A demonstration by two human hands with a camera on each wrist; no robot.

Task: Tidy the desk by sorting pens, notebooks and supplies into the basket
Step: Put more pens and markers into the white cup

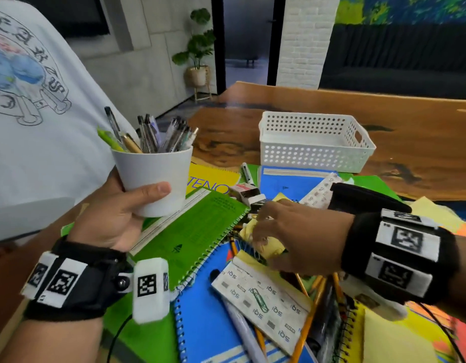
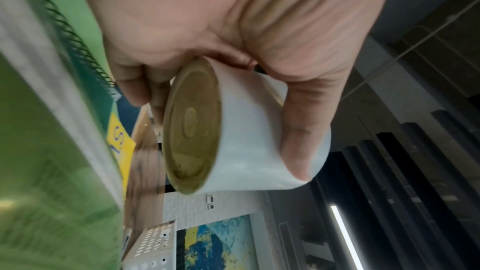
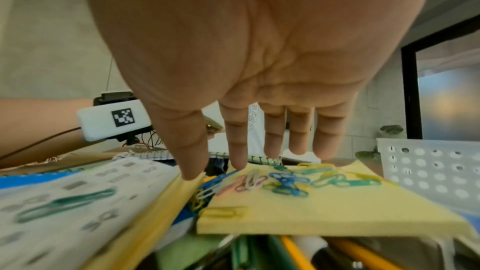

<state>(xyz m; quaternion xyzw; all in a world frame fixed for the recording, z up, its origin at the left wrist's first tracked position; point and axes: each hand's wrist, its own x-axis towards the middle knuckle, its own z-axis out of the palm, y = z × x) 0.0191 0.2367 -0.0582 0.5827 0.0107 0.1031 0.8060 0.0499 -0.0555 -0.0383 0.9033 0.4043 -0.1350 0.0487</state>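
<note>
Your left hand [image 1: 106, 218] wraps a smooth, matt white cup [image 1: 154, 179] that looks like plastic; its underside shows a dull, greenish-tan finish in your left wrist view. The pens [image 1: 158, 137] in it have glossy plastic barrels, some clear. Beyond the cup, the basket [image 1: 314, 142] is white perforated plastic with a faint sheen, standing on the polished, glossy wood of the desk [image 1: 410, 121]. Beside the cup, the green notebook [image 1: 197, 231] has a smooth card cover and a wire spiral. Under your right hand [image 1: 297, 237], the matt yellow paper pad [image 3: 324, 208] carries shiny coloured paper clips [image 3: 288, 180].
</note>
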